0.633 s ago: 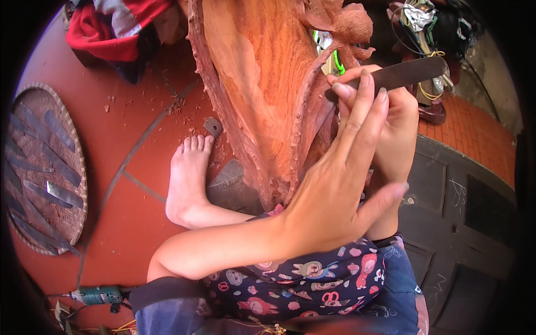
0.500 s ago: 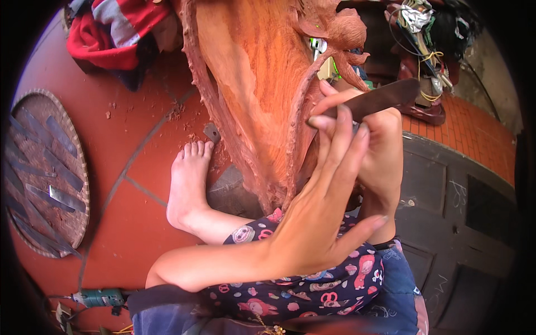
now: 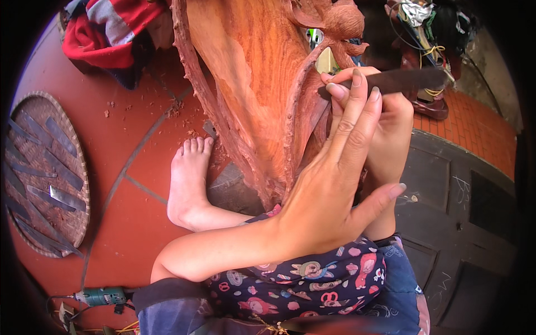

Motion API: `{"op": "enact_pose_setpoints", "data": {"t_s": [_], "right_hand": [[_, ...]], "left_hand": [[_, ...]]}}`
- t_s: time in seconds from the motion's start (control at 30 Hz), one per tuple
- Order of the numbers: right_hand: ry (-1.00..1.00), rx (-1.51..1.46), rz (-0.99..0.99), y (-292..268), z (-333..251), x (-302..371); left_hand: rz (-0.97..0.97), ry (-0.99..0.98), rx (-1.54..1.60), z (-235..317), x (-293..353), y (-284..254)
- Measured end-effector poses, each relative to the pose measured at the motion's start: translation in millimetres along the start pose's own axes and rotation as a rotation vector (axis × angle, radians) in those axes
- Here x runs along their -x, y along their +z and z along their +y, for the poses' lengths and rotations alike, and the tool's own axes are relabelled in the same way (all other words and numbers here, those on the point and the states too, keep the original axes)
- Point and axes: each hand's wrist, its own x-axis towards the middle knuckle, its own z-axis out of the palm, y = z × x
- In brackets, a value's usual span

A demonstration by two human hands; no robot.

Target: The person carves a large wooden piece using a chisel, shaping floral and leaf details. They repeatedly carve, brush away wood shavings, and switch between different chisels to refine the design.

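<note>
A large reddish-brown wood carving [image 3: 245, 72] stands before me, with a smooth hollow face and rough, knobbly raised edges. My right hand [image 3: 393, 131] is closed around a flat dark blade [image 3: 416, 81], whose long end sticks out to the right. The blade's other end lies by the carving's right edge. My left hand [image 3: 329, 167] crosses in front of the right one, its fingers stretched and thumb apart. Its fingertips are at the blade's inner end, seemingly resting on it. The left hand partly hides the right hand's fingers and the exact contact with the wood.
On the left, a round woven tray [image 3: 84, 167] holds several flat dark blades. A green power tool [image 3: 100, 296] lies at lower left with cords. Red and grey cloth [image 3: 106, 44] is at upper left. A dark panelled board [image 3: 441, 173] lies at right. Wood shavings [image 3: 173, 111] dot the tiles.
Both hands and the blade have moved slightly up and to the right in the view. The blade has turned nearer level. The carving appears shifted a little left.
</note>
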Motion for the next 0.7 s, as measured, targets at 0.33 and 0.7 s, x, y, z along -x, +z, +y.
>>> {"op": "enact_pose_setpoints", "data": {"t_s": [0.33, 0.7], "right_hand": [[-0.117, -0.015, 0.081, 5, 9, 8], [-0.146, -0.147, 0.114, 2, 12, 11]], "left_hand": [[-0.011, -0.054, 0.054, 6, 10, 1], [-0.074, -0.011, 0.004, 2, 7, -3]]}}
